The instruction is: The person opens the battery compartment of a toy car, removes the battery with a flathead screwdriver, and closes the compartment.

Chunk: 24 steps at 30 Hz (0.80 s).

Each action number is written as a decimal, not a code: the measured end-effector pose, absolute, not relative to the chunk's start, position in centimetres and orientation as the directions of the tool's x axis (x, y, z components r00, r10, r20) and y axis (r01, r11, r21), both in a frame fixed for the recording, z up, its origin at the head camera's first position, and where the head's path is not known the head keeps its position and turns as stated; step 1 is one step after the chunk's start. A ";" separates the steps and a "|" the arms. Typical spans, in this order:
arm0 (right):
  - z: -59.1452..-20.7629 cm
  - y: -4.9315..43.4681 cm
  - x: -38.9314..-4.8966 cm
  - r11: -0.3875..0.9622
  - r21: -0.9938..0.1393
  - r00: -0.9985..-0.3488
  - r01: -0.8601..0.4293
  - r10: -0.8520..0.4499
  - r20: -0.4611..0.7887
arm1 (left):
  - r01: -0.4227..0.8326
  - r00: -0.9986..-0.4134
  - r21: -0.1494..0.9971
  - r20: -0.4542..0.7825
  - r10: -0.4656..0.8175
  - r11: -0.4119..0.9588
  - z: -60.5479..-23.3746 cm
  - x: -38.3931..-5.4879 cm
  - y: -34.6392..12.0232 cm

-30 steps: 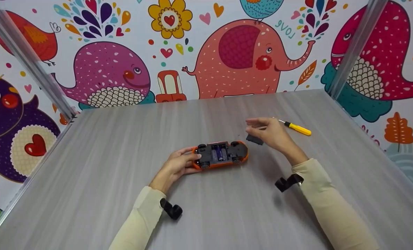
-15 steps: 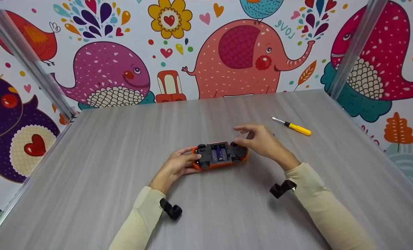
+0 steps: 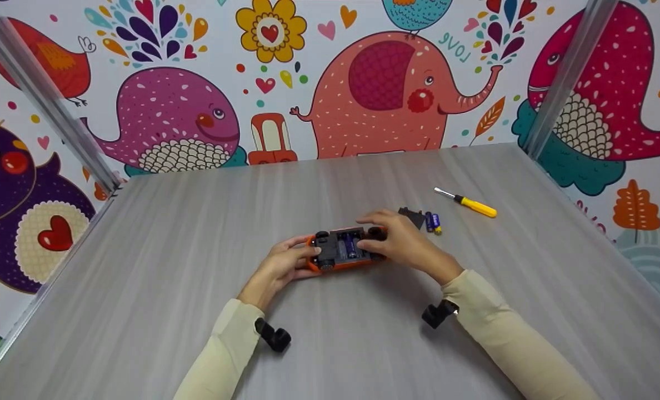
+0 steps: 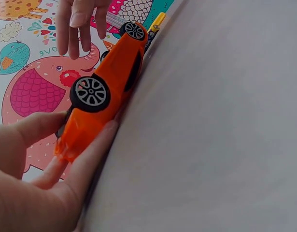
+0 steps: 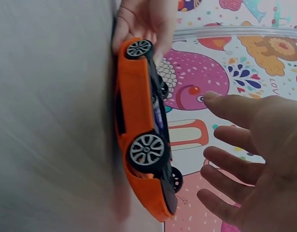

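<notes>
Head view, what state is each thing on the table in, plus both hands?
Toy car: wheels up, held.
Battery compartment: open, battery inside.
Black cover: off the car.
Two batteries: loose, beside the cover.
Screwdriver: lying untouched.
Left hand: gripping the car.
Right hand: open, holding nothing.

Table (image 3: pixel 141 266): screwdriver (image 3: pixel 468 202), batteries (image 3: pixel 430 221), dark panel (image 3: pixel 414 216); car (image 3: pixel 330 251), apparently.

Bright above, dim below

The head view is bright. A soft shadow (image 3: pixel 459 350) lies beside the right sleeve (image 3: pixel 513 333), well away from the far edge of the table (image 3: pixel 141 261). Both wrist views are dimmer and greyer: the table looks fuzzy, the toy car (image 4: pixel 114 67) sharper.
</notes>
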State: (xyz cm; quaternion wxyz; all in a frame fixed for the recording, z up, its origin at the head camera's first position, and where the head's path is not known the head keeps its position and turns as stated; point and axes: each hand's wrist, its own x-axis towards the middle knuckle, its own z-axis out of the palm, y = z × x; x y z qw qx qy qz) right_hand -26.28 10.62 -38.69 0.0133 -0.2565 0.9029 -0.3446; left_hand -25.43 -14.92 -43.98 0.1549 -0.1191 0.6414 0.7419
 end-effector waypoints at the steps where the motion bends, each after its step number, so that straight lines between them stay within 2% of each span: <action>1: -38.8 10.5 -26.2 0.632 -0.627 -0.867 -0.455 -0.474 0.151 | -0.383 -0.923 0.914 -0.376 0.075 -0.132 -44.0 -25.4 -14.9; 11: -40.1 9.4 -25.9 0.636 -0.588 -0.851 -0.500 -0.486 0.198 | -0.386 -0.922 0.914 -0.379 0.076 -0.127 -44.0 -25.5 -14.9; 16: -40.5 9.0 -25.8 0.660 -0.572 -0.859 -0.487 -0.479 0.178 | -0.387 -0.922 0.915 -0.379 0.079 -0.118 -44.0 -25.5 -14.9; 24: -41.1 8.6 -25.8 0.692 -0.482 -0.836 -0.538 -0.510 0.201 | -0.384 -0.923 0.915 -0.377 0.079 -0.123 -44.0 -25.4 -15.0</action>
